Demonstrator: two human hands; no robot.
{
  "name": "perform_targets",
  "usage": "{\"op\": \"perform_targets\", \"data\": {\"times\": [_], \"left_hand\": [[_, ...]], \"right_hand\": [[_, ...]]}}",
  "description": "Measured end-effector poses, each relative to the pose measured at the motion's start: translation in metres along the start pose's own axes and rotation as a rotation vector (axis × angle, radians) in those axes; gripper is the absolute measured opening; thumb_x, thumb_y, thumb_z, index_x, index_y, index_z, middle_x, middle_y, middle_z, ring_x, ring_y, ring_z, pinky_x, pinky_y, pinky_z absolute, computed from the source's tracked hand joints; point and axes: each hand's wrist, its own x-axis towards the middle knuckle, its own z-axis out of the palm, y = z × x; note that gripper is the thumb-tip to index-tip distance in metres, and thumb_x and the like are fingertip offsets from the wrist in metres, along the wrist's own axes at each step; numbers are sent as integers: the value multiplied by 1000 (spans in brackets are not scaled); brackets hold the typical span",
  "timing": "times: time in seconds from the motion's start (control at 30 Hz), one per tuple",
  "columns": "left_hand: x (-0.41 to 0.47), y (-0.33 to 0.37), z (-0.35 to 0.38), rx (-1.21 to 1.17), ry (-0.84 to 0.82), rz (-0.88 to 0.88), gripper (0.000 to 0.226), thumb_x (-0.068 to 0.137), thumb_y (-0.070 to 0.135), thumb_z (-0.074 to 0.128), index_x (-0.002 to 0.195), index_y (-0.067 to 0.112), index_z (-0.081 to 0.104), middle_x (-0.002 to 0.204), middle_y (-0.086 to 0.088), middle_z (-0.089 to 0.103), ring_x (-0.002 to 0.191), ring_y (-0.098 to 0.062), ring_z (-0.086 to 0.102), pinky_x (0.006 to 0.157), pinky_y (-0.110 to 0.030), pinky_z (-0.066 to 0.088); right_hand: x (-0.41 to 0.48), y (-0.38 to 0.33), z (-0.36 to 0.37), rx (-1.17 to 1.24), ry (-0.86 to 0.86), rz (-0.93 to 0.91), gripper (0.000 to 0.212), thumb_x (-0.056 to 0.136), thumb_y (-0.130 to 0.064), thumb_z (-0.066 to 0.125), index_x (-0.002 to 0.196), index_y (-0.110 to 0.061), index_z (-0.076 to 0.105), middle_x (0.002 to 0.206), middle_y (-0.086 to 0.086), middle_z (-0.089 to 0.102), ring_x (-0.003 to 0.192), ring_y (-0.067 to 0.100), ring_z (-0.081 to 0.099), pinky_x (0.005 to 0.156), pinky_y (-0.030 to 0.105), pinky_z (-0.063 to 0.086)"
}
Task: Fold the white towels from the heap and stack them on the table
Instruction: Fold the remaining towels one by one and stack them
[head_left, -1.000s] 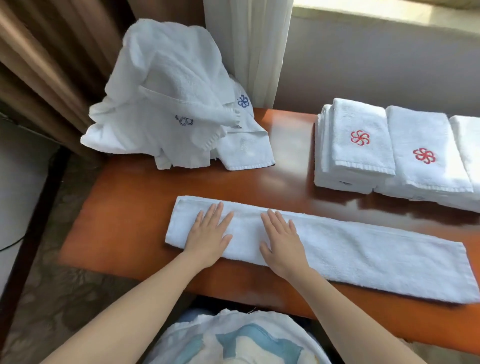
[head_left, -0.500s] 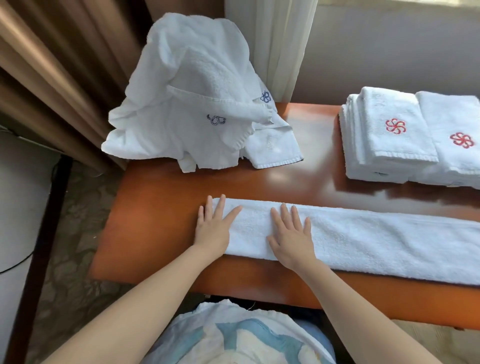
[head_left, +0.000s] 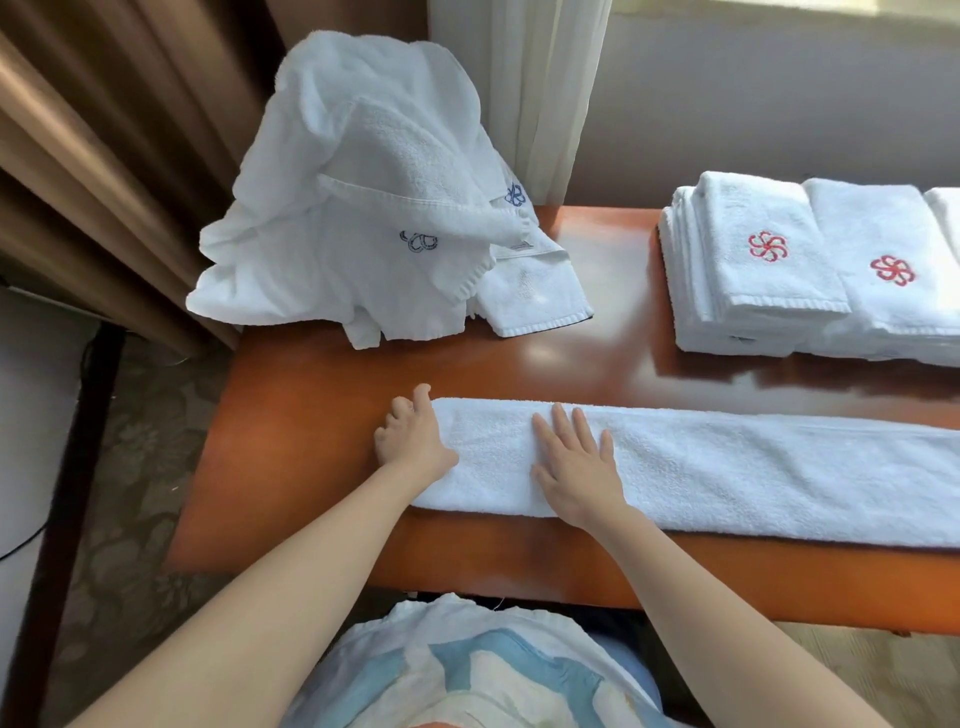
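Towel strip (head_left: 727, 467) lies along the near side of the desk (head_left: 311, 415), long axis left-right, its length running off right; left hand (head_left: 415, 436) at its left end, grip curled, pinch unclear; right hand (head_left: 576, 467) flat on the cloth beside it.

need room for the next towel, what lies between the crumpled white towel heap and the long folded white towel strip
Bare glossy orange-brown wooden tabletop only, in the head view, between the crumpled white towel heap and the long folded white towel strip.
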Motion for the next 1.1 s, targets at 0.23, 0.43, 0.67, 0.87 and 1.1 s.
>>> {"op": "perform_targets", "data": {"times": [0.23, 0.43, 0.67, 0.87, 1.1], "left_hand": [[-9, 5, -4, -211, -6, 14, 40, 80, 28, 68, 115, 23, 49, 116, 5, 52, 90, -15, 57, 66, -27, 44], [-28, 38, -18, -410, -15, 137, 39, 77, 37, 67, 107, 35, 43, 92, 17, 55, 77, -5, 57, 57, -26, 42], [-38, 105, -21, -773, -170, 230, 38, 78, 27, 73, 109, 29, 51, 106, 14, 51, 92, 2, 51, 67, -22, 40], [-51, 163, -13, -852, -237, 213, 39, 79, 26, 73, 112, 19, 54, 108, 4, 59, 95, -6, 58, 76, -24, 46], [-66, 224, -2, -907, -293, 204, 48, 81, 35, 73, 119, 19, 49, 108, 7, 54, 96, -6, 54, 70, -22, 45]], "right_hand": [[-4, 15, -13, 171, 55, -26, 70, 93, -7, 42, 157, -27, 22, 167, 0, 2, 153, 14, -4, 123, 43, 2], [-12, 35, -26, 555, 216, 47, 55, 91, -3, 47, 141, -26, 54, 157, -9, 35, 144, 8, 28, 112, 28, 32], [-23, 54, -52, 1072, 182, 194, 34, 94, -14, 50, 122, -24, 67, 117, -9, 69, 112, 8, 62, 93, 25, 46], [-36, 81, -76, 1412, 27, 258, 33, 94, -39, 53, 111, -17, 71, 101, 4, 76, 88, 19, 74, 78, 33, 59], [-62, 131, -90, 1524, -12, 274, 55, 91, -61, 45, 116, -19, 69, 106, 3, 75, 91, 21, 71, 77, 33, 54]]}}
